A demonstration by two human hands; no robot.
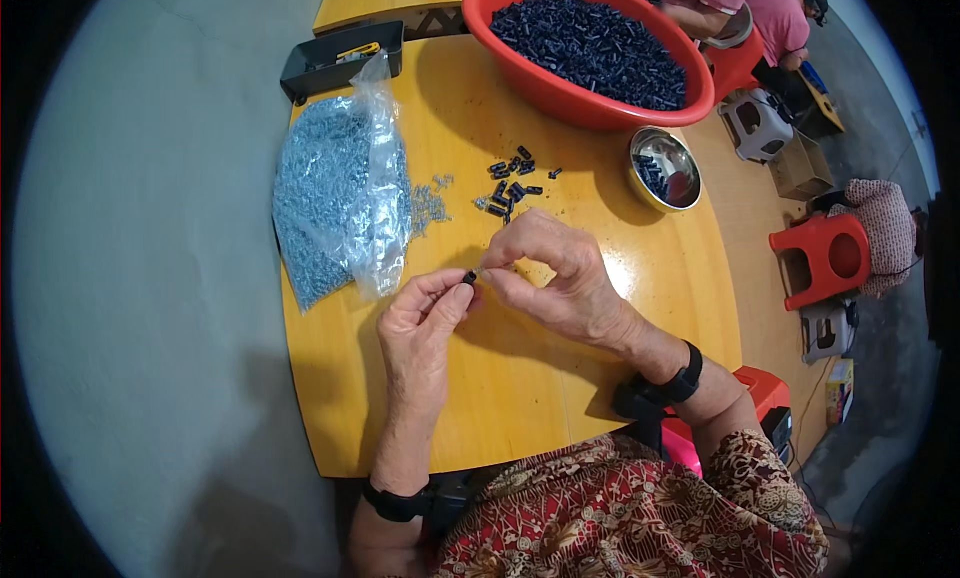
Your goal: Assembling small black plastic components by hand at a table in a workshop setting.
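Between the thumb and fingers of my left hand [425, 323] is a small black cylindrical part [470, 277]. My right hand [560, 278] is closed in a pinch right beside it, on a tiny piece at the part's end that is too small to name. Beyond my hands lies a loose group of similar black parts [515, 192] on the yellow table [480, 398]. To their left, small silvery pieces [430, 206] are scattered by the mouth of a clear plastic bag [340, 193] full of them.
A big red basin [590, 108] heaped with black parts stands at the far side. Near it is a metal bowl [683, 158] holding some. A dark tray [345, 68] with a yellow-handled tool sits far left. Other people and red stools [825, 258] are on the right.
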